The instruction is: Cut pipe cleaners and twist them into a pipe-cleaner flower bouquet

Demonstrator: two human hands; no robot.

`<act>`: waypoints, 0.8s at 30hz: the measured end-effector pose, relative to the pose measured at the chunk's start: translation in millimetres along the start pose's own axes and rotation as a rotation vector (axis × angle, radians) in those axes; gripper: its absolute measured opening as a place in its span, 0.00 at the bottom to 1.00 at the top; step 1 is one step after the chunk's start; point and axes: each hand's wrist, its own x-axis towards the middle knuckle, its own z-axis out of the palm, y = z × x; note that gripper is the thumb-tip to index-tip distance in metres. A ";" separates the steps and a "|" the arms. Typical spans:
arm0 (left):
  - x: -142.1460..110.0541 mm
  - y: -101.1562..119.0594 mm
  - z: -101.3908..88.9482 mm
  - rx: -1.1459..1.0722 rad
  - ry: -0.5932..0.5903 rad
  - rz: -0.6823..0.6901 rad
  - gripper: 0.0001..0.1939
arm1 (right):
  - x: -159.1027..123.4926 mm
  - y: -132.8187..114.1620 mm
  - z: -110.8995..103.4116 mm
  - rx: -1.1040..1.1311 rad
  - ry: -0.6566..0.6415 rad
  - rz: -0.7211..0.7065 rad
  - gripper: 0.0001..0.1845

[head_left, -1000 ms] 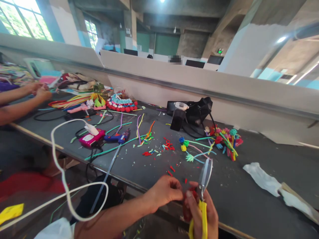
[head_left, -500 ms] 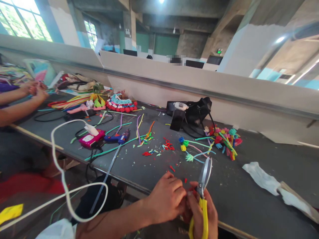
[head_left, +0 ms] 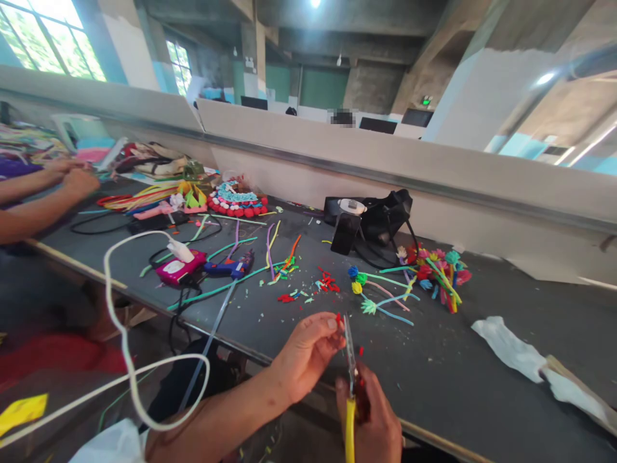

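Note:
Between the thumb and fingertips of my left hand (head_left: 308, 354) is a short red pipe cleaner piece (head_left: 339, 318). My right hand (head_left: 373, 411) is wrapped round yellow-handled scissors (head_left: 350, 427), their blades pointing up and their tips close beside the red piece. Something dark red shows within the right hand's grip, too shadowed to make out. Just beyond the hands lie red cut pieces (head_left: 328, 281) and pale scraps on the dark table (head_left: 434, 360). Small pompom-like flowers on stems, with a yellow one (head_left: 357, 287) among them, rest to the right of these.
A blue glue gun (head_left: 231, 265) and a pink box (head_left: 179, 269) with a white cable stand left. At the back are a phone (head_left: 345, 233) and black bag (head_left: 385, 218). A flower bunch (head_left: 441, 273) and white crumpled wrap (head_left: 506, 347) lie right. Another person's hands (head_left: 77, 180) work far left.
My left hand has come up and away from the right, showing the red piece in its fingertips. The scissors have moved left and lower, with their blades now seen edge-on.

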 end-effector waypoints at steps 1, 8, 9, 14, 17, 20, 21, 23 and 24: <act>-1.1 -0.9 0.1 -0.009 0.005 -0.003 0.06 | -1.1 0.4 0.9 -0.024 0.002 -0.026 0.19; -3.1 -1.0 4.3 -0.001 0.002 0.008 0.06 | -1.1 -0.7 -0.1 -0.087 0.024 -0.088 0.18; -3.2 -0.9 4.7 0.005 0.005 0.011 0.06 | -1.3 -0.4 -0.1 -0.086 0.023 -0.084 0.18; -3.4 -0.8 4.3 -0.005 0.010 0.015 0.05 | -3.9 5.6 1.2 -0.101 0.034 -0.109 0.18; -3.6 -1.2 4.0 -0.007 0.014 0.009 0.05 | -7.0 9.7 2.8 -0.104 0.041 -0.088 0.20; -4.9 -1.9 5.3 0.002 0.018 0.002 0.06 | -9.7 10.1 4.2 -0.063 0.018 -0.025 0.22; -5.2 -1.8 5.7 0.009 0.021 0.001 0.06 | -9.8 9.2 4.2 -0.039 0.007 -0.007 0.23; -4.6 0.0 5.5 0.049 0.033 0.008 0.07 | -7.4 6.1 2.9 0.011 -0.018 0.041 0.23; -3.1 2.2 4.4 0.099 0.041 0.019 0.07 | -4.8 4.0 1.4 0.036 -0.029 0.068 0.24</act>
